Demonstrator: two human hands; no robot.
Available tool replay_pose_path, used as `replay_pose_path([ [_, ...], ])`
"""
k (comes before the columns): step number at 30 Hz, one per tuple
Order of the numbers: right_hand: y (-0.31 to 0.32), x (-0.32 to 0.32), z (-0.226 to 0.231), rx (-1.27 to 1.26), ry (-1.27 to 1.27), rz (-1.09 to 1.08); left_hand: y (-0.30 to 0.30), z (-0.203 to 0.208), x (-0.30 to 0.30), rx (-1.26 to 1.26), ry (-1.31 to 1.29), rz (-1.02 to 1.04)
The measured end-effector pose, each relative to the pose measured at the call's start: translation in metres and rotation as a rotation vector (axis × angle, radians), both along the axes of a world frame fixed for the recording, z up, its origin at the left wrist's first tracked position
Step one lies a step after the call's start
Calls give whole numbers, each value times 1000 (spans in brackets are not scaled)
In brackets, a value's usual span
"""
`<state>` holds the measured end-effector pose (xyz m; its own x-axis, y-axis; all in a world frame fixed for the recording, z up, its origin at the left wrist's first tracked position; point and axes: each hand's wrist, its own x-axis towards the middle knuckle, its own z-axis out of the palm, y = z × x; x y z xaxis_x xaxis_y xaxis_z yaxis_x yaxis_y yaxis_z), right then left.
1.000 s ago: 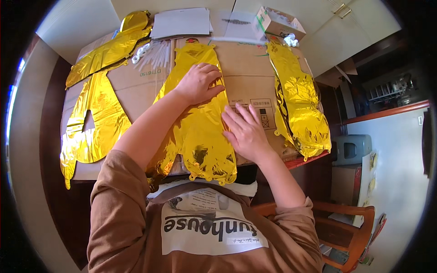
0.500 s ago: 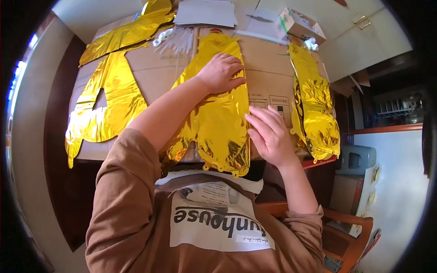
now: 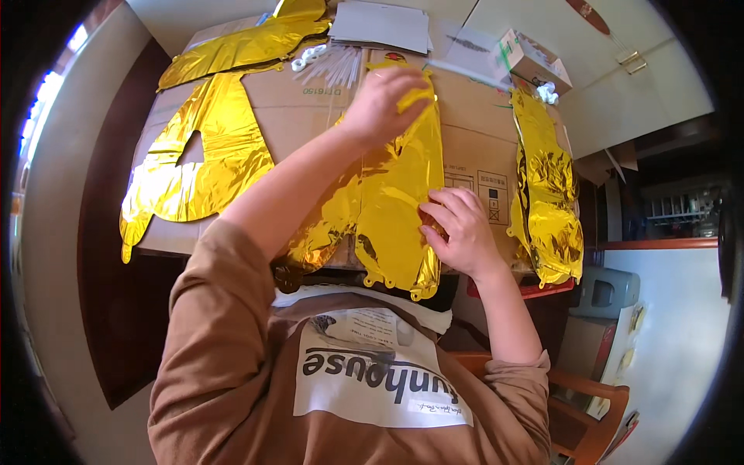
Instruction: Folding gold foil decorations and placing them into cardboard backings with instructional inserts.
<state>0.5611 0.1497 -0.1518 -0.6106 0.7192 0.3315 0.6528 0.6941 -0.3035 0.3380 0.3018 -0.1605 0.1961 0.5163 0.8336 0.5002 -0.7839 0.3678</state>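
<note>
A flat gold foil balloon (image 3: 391, 205) lies down the middle of a cardboard sheet (image 3: 302, 108) on the table. My left hand (image 3: 381, 105) pinches the balloon's far end and lifts it off the cardboard. My right hand (image 3: 459, 229) presses on the balloon's right edge near its lower part, fingers bent over the foil. The balloon's near end hangs over the table's front edge, above my brown shirt.
A letter-shaped gold foil balloon (image 3: 198, 167) lies at the left, another (image 3: 240, 46) at the far left, and a long one (image 3: 546, 190) at the right. White sticks (image 3: 329, 66), papers (image 3: 381, 25) and a small open box (image 3: 531, 58) sit at the back. A wooden chair (image 3: 597, 403) is at lower right.
My left hand moved to the balloon's far end and raised it off the cardboard. My right hand slid down along the balloon's right edge.
</note>
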Motion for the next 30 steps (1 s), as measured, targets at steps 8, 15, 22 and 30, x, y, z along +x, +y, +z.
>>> replay_pose_path([
  [8,18,7,2,-42,117,42,-261,54,-124,-1636,-334,-389],
  [15,38,15,-14,54,-18,-7,-312,-33,-109,-1784,-1482,-191],
  [22,37,12,-11,24,-59,-6,-306,-10,-79,-1368,-1437,-69],
  [30,39,12,-7,-4,-38,15,-230,38,-72,-560,-30,-343],
])
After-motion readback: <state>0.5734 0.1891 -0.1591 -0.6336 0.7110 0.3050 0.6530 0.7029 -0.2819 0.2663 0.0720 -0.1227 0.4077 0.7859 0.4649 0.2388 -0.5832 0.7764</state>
